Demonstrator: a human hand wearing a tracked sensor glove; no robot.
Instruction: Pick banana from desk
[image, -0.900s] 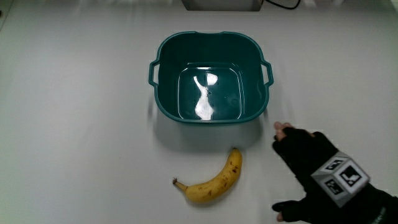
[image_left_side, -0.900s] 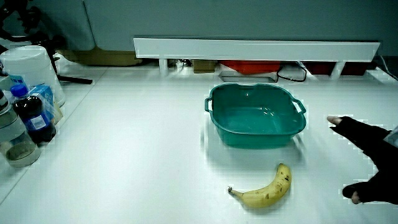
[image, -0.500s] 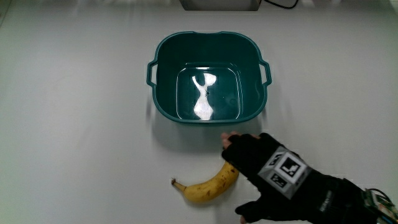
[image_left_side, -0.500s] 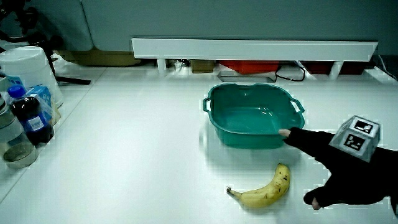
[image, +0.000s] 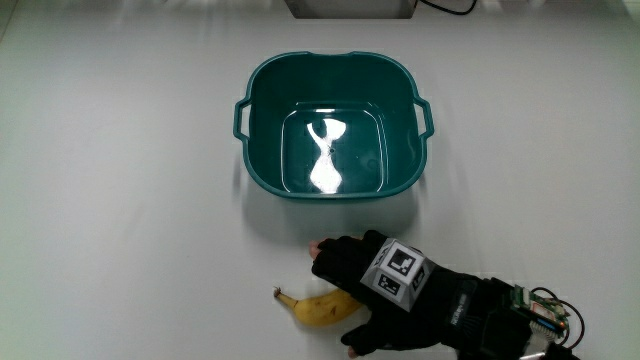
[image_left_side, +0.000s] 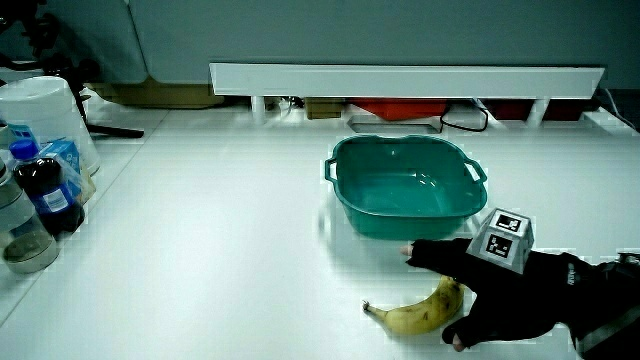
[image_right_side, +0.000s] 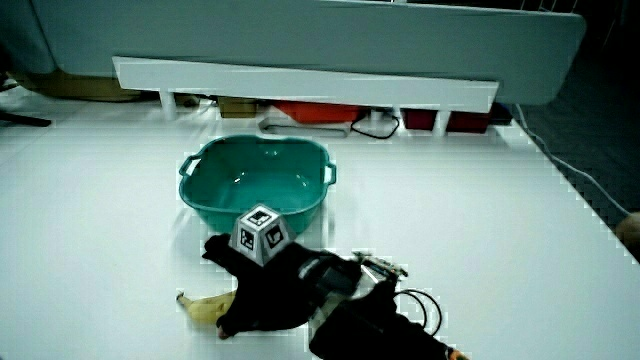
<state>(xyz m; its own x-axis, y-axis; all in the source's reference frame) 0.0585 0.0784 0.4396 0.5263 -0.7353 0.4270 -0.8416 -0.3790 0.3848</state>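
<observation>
A yellow banana (image: 311, 307) with brown specks lies on the white desk, nearer to the person than the teal tub (image: 262, 168). The gloved hand (image: 365, 285) hovers over the banana's thicker end and hides that end in the main view. Its fingers (image: 325, 253) are spread and hold nothing, with the thumb (image: 357, 345) nearer to the person. In both side views the banana's stem end (image_left_side: 398, 317) (image_right_side: 200, 306) shows beside the hand (image_left_side: 470, 290) (image_right_side: 255, 275). The patterned cube (image: 397, 269) sits on the back of the glove.
The teal tub (image_left_side: 345, 205) (image_right_side: 195, 195) with two handles has nothing in it. A low white partition (image_left_side: 400, 75) runs along the table's edge farthest from the person. In a side view, bottles (image_left_side: 45, 195) and a white container (image_left_side: 45, 105) stand at the table's edge.
The hand has moved from beside the banana to over its thicker end, and now covers part of it. The banana and the tub have not moved.
</observation>
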